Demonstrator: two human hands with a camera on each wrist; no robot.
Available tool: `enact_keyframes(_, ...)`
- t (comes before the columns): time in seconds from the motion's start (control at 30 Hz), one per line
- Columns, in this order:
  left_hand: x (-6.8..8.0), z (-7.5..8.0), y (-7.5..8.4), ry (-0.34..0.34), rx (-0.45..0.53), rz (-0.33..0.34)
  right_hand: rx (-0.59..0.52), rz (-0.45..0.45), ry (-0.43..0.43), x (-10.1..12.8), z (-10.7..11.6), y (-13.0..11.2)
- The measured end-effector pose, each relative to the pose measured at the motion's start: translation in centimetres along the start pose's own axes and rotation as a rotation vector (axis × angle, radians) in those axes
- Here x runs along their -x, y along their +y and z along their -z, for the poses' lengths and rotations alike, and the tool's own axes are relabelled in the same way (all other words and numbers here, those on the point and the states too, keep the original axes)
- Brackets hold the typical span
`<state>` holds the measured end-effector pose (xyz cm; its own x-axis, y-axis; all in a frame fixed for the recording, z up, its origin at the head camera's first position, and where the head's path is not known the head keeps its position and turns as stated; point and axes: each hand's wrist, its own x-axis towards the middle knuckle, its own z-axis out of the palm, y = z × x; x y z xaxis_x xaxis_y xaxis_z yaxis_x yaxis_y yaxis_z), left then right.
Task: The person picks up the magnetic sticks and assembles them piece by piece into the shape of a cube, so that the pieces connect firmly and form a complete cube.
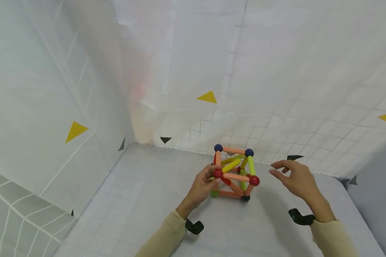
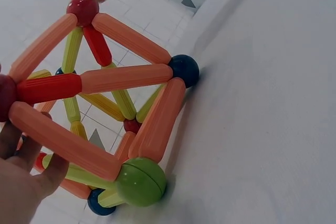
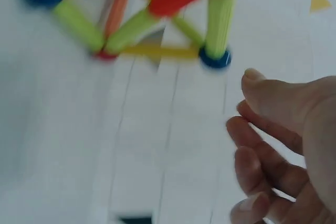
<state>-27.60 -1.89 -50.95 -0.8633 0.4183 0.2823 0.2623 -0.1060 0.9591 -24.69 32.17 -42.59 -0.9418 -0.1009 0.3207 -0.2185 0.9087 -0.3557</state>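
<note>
Near the far edge of the white gridded tabletop (image 1: 141, 200), the left hand (image 1: 202, 187) has its fingers (image 2: 29, 156) curled around the near-left side of a cube-like frame of coloured plastic rods and balls (image 1: 234, 172). The fingertips close on an orange rod (image 2: 63, 137) just below a dark red ball (image 1: 218, 174) at the upper corner of that side. From the left wrist view, the orange rod runs down to a green ball (image 2: 140, 181) resting on the tabletop, and another orange rod climbs from there to a dark blue ball (image 2: 184, 70).

The right hand (image 1: 296, 178) holds nothing. Its fingers (image 3: 262, 145) are loosely spread and lightly bent, the thumb and forefinger pointing towards the frame but apart from it, to its right. The right wrist view is blurred, yet it shows a yellow-green rod (image 3: 219, 22) standing on a dark blue ball (image 3: 214, 59) on the tabletop, near the fingertips.

The frame stands on the tabletop close to the foot of the white gridded back wall (image 1: 276, 71), roughly midway along the far edge. Orange, yellow-green and red rods cross inside it as diagonals. Yellow triangle markers (image 1: 207, 97) are stuck on the back wall and the left wall, and small black triangle markers (image 1: 165, 139) sit along the line where the walls meet the tabletop.
</note>
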Motion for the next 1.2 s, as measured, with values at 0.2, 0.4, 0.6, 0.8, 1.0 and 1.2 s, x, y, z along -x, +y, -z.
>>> enact_keyframes(0.2, 0.1, 0.1, -0.3, 0.006, -0.006, -0.004, 0.086, -0.205, -0.322, 4.5, 1.4, 6.6)
enact_keyframes(0.4, 0.3, 0.3, -0.4, 0.015, 0.005, 0.002, 0.086, -0.348, -0.593, 9.1, 0.9, 12.3)
enact_keyframes(0.6, 0.3, 0.2, -0.4, 0.016, 0.014, 0.014, -0.049, -0.485, -0.735, 12.9, 0.1, 15.8)
enact_keyframes(0.8, 0.3, 0.1, -0.2, 0.009, 0.019, 0.010, -0.142, -0.550, -0.701, 15.1, -0.9, 16.4)
enact_keyframes(1.0, 0.1, 0.0, -0.1, 0.006, 0.024, 0.008, -0.107, -0.505, -0.665, 14.9, -1.6, 16.0)
enact_keyframes(1.2, 0.1, 0.0, -0.2, 0.009, 0.022, 0.006, -0.022, -0.348, -0.457, 12.0, -1.4, 13.4)
